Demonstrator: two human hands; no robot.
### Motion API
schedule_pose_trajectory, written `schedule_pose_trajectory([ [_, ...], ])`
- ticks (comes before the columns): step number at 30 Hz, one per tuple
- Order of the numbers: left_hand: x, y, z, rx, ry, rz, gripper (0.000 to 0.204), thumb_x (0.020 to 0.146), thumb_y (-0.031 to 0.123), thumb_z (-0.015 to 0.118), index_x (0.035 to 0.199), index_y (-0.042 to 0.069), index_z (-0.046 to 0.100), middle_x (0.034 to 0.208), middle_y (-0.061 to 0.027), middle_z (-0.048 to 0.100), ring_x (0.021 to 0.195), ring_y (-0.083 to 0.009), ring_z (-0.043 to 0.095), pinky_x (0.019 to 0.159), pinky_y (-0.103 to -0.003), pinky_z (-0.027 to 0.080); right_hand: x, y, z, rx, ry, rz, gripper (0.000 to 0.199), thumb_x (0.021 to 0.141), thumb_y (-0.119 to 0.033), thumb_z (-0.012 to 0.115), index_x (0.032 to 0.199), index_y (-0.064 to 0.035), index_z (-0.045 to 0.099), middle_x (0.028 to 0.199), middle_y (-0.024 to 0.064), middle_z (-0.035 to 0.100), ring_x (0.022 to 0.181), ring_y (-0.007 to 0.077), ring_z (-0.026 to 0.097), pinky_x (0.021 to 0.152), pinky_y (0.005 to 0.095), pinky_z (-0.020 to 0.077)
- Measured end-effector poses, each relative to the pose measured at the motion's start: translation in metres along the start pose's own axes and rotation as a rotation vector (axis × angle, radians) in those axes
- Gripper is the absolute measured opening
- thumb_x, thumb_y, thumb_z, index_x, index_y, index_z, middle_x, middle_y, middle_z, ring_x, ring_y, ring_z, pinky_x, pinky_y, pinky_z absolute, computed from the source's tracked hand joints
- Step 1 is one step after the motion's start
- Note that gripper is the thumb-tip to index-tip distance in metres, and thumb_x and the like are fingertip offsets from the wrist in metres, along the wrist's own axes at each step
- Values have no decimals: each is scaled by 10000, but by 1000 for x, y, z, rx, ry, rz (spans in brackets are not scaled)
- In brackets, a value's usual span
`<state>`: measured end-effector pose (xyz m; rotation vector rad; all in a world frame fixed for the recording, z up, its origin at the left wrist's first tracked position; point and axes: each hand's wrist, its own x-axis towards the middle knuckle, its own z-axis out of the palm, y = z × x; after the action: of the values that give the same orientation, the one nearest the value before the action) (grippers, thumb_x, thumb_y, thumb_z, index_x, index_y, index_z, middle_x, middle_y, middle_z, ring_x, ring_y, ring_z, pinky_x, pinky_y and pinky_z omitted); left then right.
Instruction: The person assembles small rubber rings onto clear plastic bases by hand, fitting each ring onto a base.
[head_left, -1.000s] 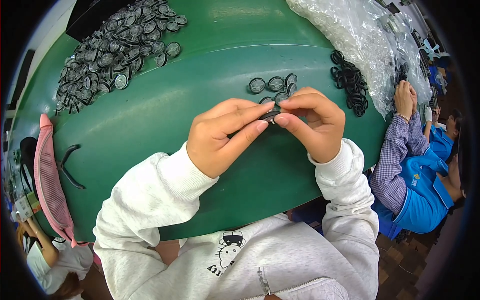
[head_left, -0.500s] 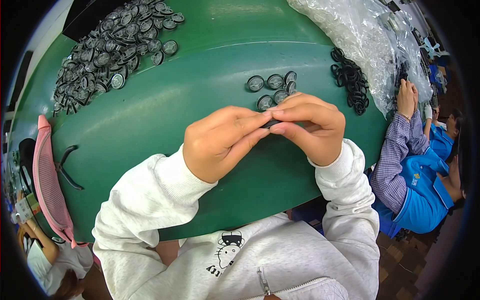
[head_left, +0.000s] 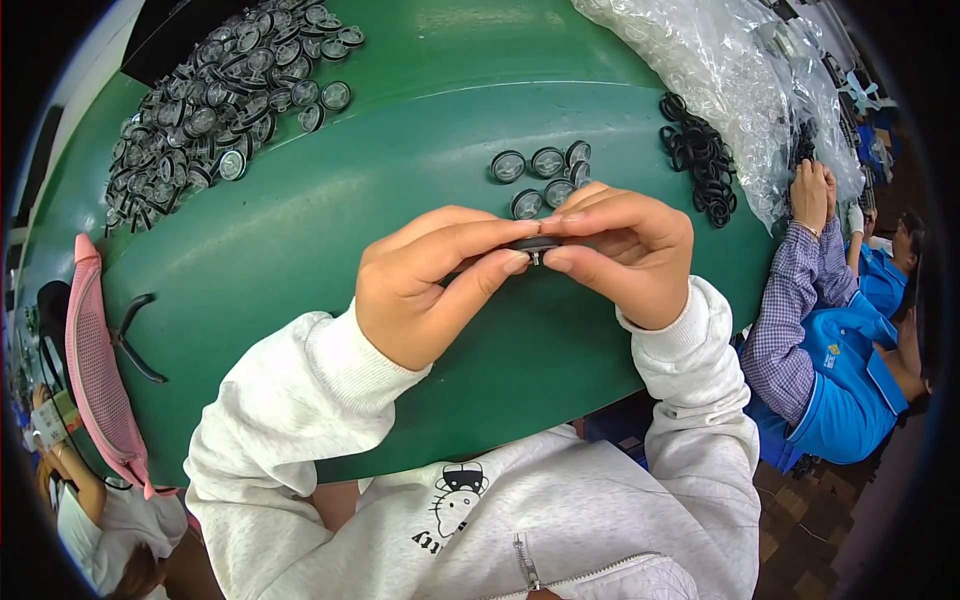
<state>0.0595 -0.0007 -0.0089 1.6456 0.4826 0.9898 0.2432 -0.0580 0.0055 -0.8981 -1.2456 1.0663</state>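
Between my two hands is a small wheel (head_left: 536,243) with a black rubber ring, seen edge-on with a short light stub under it. My left hand (head_left: 430,280) pinches its left side between thumb and fingers. My right hand (head_left: 630,255) pinches the right side the same way. The fingertips hide part of the ring. Just beyond my fingers lie several clear-centred wheels with black rims (head_left: 548,162). Farther right is a heap of loose black rubber rings (head_left: 700,160).
A large pile of clear wheels (head_left: 220,110) covers the far left of the green table (head_left: 260,250). Pliers (head_left: 130,335) and a pink mesh pouch (head_left: 98,370) lie at the left edge. Clear plastic bags (head_left: 710,70) spread at the far right. People sit on both sides.
My left hand has shifted slightly left and its fingers have parted more, so more of the wheel's edge and its stub now show. The wheels and rings on the table stay put.
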Motion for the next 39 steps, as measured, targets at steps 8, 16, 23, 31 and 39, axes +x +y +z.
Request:
schedule_pose_trajectory([
  [8,-4,-5,7,-44,53,23,202,684,-92,652,875,-26,637,883,-105,648,681,-132,601,605,-194,507,2,7,-3,-56,-95,-83,324,677,161,621,963,10,606,929,115,602,811,172,603,731,229,498],
  [16,-1,-8,5,-181,65,-24,169,664,-97,657,817,-38,615,879,-115,653,710,-149,624,627,-199,522,0,2,2,-93,-24,-59,278,668,148,634,906,3,622,935,119,611,812,172,602,709,221,495],
  [23,2,-10,4,-102,93,85,178,653,-96,662,817,-38,620,878,-122,655,727,-161,635,617,-203,520,-2,4,0,-281,27,-129,203,659,123,661,826,11,637,929,124,631,727,159,595,643,217,494],
  [31,3,-9,0,-106,5,81,193,652,-102,661,822,-23,614,875,-128,650,747,-179,641,624,-214,517,-1,-9,-8,-342,-89,-77,175,664,123,670,798,13,645,860,100,624,679,141,587,615,201,498],
  [39,0,-7,-6,-118,-210,22,232,667,-135,632,852,-7,575,882,-148,626,783,-223,641,661,-249,525,5,-17,-5,104,-129,342,189,667,115,689,803,-11,653,815,65,575,671,126,555,589,184,482],
])
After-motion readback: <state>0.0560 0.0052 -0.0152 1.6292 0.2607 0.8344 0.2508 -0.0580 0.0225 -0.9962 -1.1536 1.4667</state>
